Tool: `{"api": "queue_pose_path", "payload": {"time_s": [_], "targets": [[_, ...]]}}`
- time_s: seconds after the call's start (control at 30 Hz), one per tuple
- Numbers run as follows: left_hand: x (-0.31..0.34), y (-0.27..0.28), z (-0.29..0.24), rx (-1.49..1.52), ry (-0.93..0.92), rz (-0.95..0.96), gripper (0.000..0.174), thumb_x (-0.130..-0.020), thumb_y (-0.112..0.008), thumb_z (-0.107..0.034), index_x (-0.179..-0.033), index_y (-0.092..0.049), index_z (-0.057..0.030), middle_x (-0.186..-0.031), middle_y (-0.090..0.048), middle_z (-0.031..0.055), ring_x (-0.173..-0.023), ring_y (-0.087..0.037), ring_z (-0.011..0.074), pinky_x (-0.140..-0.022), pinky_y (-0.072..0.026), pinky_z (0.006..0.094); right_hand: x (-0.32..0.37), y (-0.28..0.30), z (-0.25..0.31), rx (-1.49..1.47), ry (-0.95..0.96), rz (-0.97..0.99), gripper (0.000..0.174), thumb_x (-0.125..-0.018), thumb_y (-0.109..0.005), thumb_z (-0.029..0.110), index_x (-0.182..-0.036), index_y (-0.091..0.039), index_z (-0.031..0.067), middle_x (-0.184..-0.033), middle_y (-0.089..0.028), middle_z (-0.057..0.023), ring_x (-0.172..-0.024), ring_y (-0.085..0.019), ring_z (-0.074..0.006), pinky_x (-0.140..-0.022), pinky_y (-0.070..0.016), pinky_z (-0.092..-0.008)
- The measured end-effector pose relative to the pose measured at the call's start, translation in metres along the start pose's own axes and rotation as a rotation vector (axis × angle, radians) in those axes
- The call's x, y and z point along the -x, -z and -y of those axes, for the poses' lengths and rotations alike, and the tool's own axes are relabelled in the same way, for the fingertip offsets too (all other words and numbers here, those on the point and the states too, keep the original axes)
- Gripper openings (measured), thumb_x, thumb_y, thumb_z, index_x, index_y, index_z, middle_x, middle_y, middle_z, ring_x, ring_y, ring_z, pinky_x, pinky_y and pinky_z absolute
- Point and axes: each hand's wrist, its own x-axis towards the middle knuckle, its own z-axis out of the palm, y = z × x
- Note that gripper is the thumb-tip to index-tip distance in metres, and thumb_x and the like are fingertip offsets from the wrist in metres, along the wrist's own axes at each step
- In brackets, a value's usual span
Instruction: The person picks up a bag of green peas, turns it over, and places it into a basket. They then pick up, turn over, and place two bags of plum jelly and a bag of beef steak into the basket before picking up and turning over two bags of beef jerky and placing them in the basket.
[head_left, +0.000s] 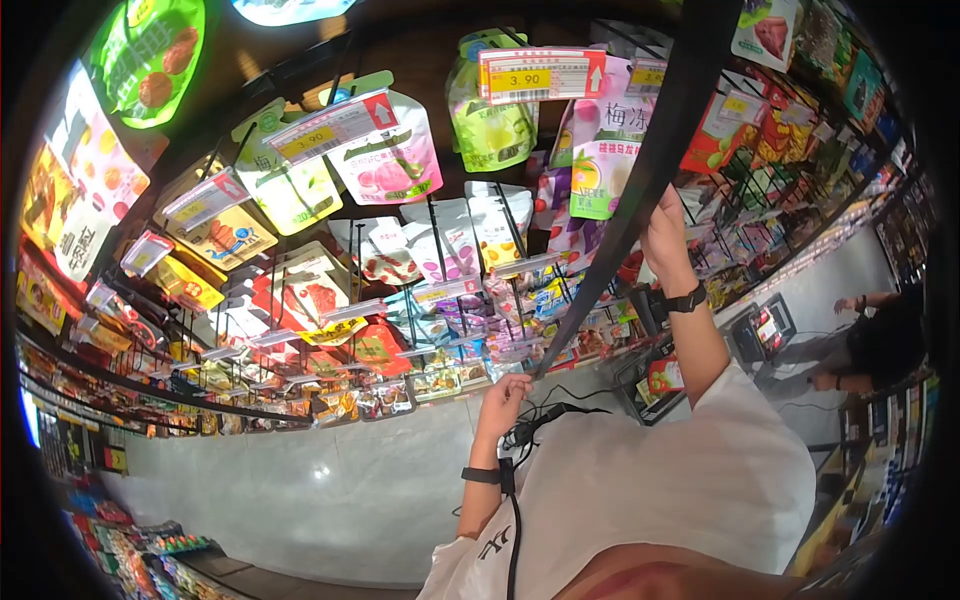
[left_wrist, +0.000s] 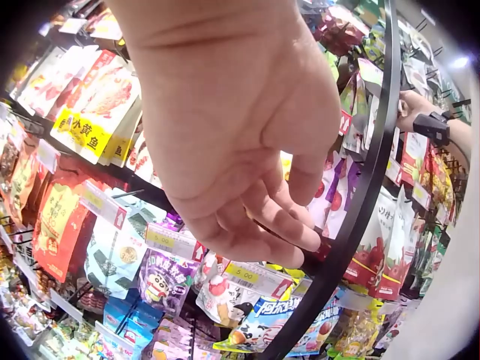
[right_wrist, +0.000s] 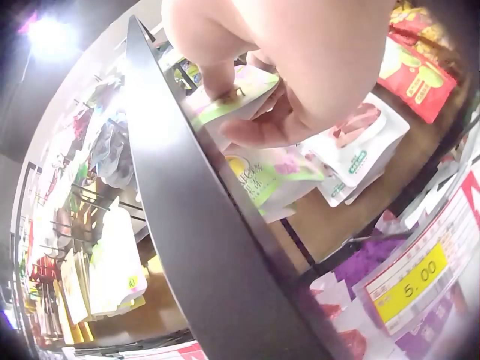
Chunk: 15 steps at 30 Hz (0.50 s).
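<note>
In the head view my right hand (head_left: 665, 240) is raised beside the black upright post (head_left: 625, 215). Its thumb and fingers pinch the upper edge of a pink-and-green jelly pouch (right_wrist: 289, 169), seen close in the right wrist view; part of the pouch is hidden by the hand and the post. On the post's other side in the head view, the front of a pink jelly pouch (head_left: 605, 130) shows. My left hand (left_wrist: 240, 142) hangs lower, fingers loosely curled and holding nothing, before the snack racks near the lower part of the post.
Rows of hanging snack bags surround the hands, with price tags (head_left: 540, 78) on hook ends. A red snack bag (right_wrist: 420, 79) hangs near the right hand. Another person (head_left: 880, 335) stands at the right by a screen (head_left: 768, 328). Grey floor (head_left: 300, 480) lies below.
</note>
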Motion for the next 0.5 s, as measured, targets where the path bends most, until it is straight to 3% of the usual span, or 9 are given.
{"api": "queue_pose_path", "payload": {"time_s": [0.1, 0.17, 0.33, 0.37, 0.5], "targets": [[0.004, 0.006, 0.002, 0.002, 0.030, 0.002, 0.022, -0.103, -0.050, -0.009, -0.117, -0.064, 0.0014, -0.100, -0.071, 0.0067, -0.089, -0.063, 0.0121, -0.081, -0.0518, 0.0283, 0.007, -0.012, 0.020, 0.091, 0.107, -0.086, 0.041, -0.103, -0.060, 0.012, -0.142, -0.052, 0.0018, -0.131, -0.063, -0.0046, -0.113, -0.060, -0.0098, -0.098, -0.0467, -0.0266], [0.006, 0.009, -0.001, -0.003, 0.062, -0.003, 0.022, -0.101, -0.048, -0.001, -0.115, -0.065, 0.0021, -0.102, -0.071, 0.0078, -0.097, -0.066, 0.0141, -0.085, -0.0540, 0.0308, 0.012, -0.009, 0.032, 0.169, 0.171, -0.123, 0.038, -0.104, -0.058, 0.012, -0.141, -0.052, 0.0021, -0.130, -0.063, -0.0048, -0.114, -0.060, -0.0113, -0.099, -0.0469, -0.0281], [0.006, 0.014, -0.009, -0.064, 0.086, 0.053, 0.022, -0.101, -0.048, -0.002, -0.115, -0.065, 0.0021, -0.102, -0.070, 0.0079, -0.096, -0.065, 0.0147, -0.085, -0.0537, 0.0305, 0.004, 0.010, 0.076, 0.246, 0.299, -0.262, 0.035, -0.105, -0.058, 0.015, -0.136, -0.055, -0.0002, -0.129, -0.064, -0.0056, -0.114, -0.061, -0.0115, -0.098, -0.0469, -0.0291], [0.007, 0.013, -0.009, -0.076, 0.085, 0.068, 0.022, -0.101, -0.048, -0.002, -0.115, -0.065, 0.0021, -0.102, -0.070, 0.0079, -0.096, -0.065, 0.0148, -0.085, -0.0536, 0.0304, 0.003, 0.009, 0.087, 0.255, 0.336, -0.305, 0.032, -0.103, -0.062, 0.016, -0.130, -0.061, -0.0008, -0.119, -0.068, -0.0026, -0.104, -0.061, -0.0082, -0.093, -0.0461, -0.0260], [0.009, 0.010, -0.005, -0.086, -0.006, 0.065, 0.024, -0.104, -0.052, -0.015, -0.117, -0.065, 0.0003, -0.097, -0.071, 0.0045, -0.083, -0.061, 0.0113, -0.078, -0.0506, 0.0270, 0.025, 0.018, 0.102, 0.236, 0.317, -0.406, 0.032, -0.102, -0.063, 0.017, -0.128, -0.062, -0.0015, -0.117, -0.069, -0.0032, -0.102, -0.060, -0.0072, -0.091, -0.0462, -0.0257]]}}
